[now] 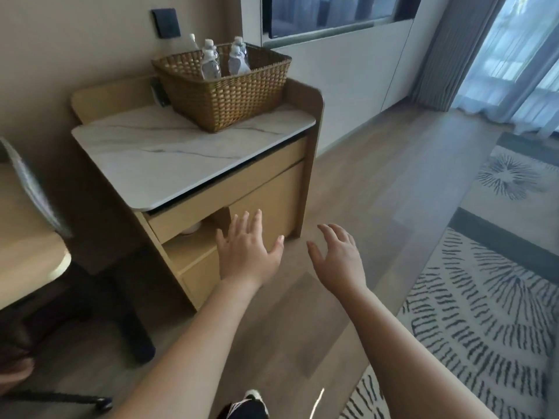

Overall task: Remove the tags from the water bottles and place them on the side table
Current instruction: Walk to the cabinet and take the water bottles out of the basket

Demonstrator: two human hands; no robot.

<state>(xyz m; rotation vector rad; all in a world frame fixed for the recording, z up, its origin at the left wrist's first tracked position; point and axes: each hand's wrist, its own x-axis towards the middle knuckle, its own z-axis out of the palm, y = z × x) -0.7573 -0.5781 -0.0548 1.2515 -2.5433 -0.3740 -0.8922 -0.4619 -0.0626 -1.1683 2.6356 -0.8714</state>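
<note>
Several clear water bottles (210,60) with white caps stand upright in a brown wicker basket (227,95). The basket sits at the back right of the side table (157,158), which has a white marble top and a wooden body. Pale tags hang at some bottle necks, too small to make out well. My left hand (246,252) is held out in front of the table's lower front, fingers spread, holding nothing. My right hand (337,258) hovers beside it over the floor, also spread and empty. Both hands are well below and in front of the basket.
A desk edge (33,255) and a dark chair leg (133,337) are at the left. A patterned rug (484,297) covers the floor at the right. Curtains (453,49) hang at the far right. My shoe (248,408) shows at the bottom.
</note>
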